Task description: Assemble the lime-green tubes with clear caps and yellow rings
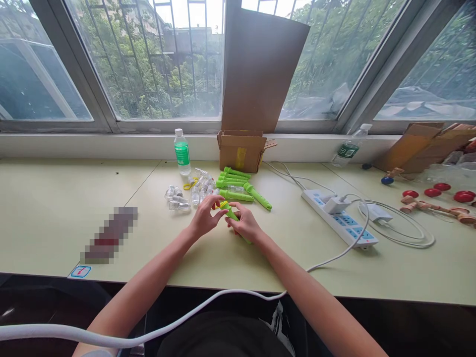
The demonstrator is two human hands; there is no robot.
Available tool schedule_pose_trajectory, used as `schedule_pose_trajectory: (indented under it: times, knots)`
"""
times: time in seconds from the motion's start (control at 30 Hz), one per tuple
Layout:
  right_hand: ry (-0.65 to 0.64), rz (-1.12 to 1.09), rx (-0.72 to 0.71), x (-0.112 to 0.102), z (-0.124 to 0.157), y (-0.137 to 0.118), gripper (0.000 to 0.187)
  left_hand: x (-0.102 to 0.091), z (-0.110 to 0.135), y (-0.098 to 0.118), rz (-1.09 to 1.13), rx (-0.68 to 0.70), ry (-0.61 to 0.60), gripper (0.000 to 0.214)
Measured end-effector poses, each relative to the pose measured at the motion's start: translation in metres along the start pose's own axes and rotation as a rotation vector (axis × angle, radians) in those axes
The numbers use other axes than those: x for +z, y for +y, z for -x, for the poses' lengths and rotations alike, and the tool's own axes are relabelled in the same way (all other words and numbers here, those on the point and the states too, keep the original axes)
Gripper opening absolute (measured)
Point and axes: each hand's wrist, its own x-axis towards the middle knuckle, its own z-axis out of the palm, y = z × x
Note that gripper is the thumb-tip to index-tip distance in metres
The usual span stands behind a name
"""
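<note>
My right hand (pixel 244 223) is wrapped round a green threaded plastic handle (pixel 231 213), tilted above the table. At its upper end, the fingers of my left hand (pixel 206 216) pinch a small yellow ring-like piece (pixel 223 205); whether it sits on the handle's mouth or just touches it, I cannot tell. Just beyond my hands lie several more green plastic handles (pixel 256 196), some side by side. To their left is a loose pile of clear plastic caps or bulbs (pixel 179 203), with a yellow ring (pixel 187 186) among them.
A water bottle (pixel 182 153) and an open cardboard box (pixel 241 151) stand at the back. On the right, a power strip (pixel 340 218) trails white cables, beside red balls (pixel 432 192) and wooden pieces (pixel 420 204). A second bottle (pixel 349 148) leans near the window.
</note>
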Motion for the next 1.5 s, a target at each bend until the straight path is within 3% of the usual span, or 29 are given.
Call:
schedule_pose_trajectory:
  times: [0.17,0.27,0.4,0.83,1.5]
  knots:
    - [0.165,0.416,-0.205,-0.0007,-0.0003,0.0008,0.044,-0.0003,0.0022,-0.0019,-0.013,-0.015,0.025,0.028]
    - [0.202,0.632,-0.2,-0.0018,-0.0008,0.0016,0.051,0.0003,0.0034,-0.0031,-0.022,-0.023,0.036,0.029]
    - [0.195,0.711,-0.195,-0.0035,-0.0013,0.0035,0.052,0.0025,0.0039,-0.0028,-0.03,0.003,0.016,0.028]
    - [0.121,0.385,-0.305,-0.0033,-0.002,0.0066,0.049,-0.0022,0.0,0.0017,-0.088,0.083,0.015,0.025]
    - [0.062,0.027,-0.149,-0.0006,-0.0015,0.0009,0.053,-0.004,-0.0013,0.0007,-0.11,0.126,0.032,0.027]
